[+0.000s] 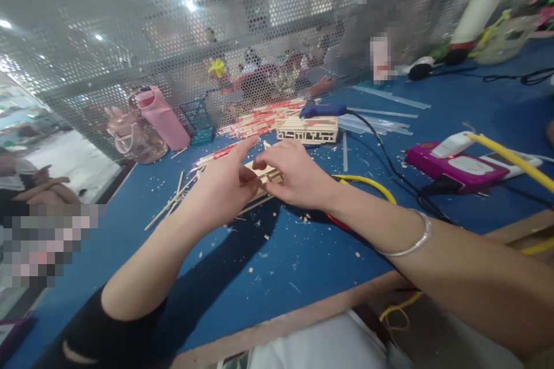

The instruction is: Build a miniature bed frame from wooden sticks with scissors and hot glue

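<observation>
Between my hands is a small model of pale wooden sticks (273, 175), partly hidden by my fingers. My left hand (225, 187) grips its left side, thumb bent inward and index finger stretched up. On the other side, my right hand (298, 176) curls its fingers and thumb round the model's right end. Just beyond stands a boxy stick frame (307, 131) with a latticed side. A blue glue gun (324, 110) rests at its top, its black cord running right. Behind lies a pile of red-marked wooden sticks (264, 115).
Clear glue sticks (376, 124) lie at the back right. A purple power strip (459, 164) with plugs and cables sits at right. A pink bottle (162, 118) and a clear jug (138, 141) stand at left. Perforated metal screening (173, 29) closes the blue table's (303, 265) back.
</observation>
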The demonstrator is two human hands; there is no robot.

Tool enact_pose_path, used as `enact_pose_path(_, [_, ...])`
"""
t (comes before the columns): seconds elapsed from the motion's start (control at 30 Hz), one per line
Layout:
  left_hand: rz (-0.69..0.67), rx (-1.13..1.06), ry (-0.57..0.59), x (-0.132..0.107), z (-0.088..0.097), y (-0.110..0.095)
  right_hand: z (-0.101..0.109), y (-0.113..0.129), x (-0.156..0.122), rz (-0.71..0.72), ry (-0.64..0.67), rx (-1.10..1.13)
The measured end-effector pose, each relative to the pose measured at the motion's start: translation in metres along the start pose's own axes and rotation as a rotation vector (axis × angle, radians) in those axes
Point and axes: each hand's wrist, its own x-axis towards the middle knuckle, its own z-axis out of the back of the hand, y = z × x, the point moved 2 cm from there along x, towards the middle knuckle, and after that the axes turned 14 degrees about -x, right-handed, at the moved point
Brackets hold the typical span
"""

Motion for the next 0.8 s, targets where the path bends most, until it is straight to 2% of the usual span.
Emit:
enact_pose_path(0.4, [0.014,0.018,-0.008,-0.0006,-0.0009,-0.0010,-0.0003,0.0027,-0.0006,-0.029,0.020,-0.030])
enact_pose_path(0.8, [0.037,0.005,-0.040,-0.0005,-0.0030,-0.0012,-0.0019,0.0024,-0.0026,-0.014,-0.033,-0.022])
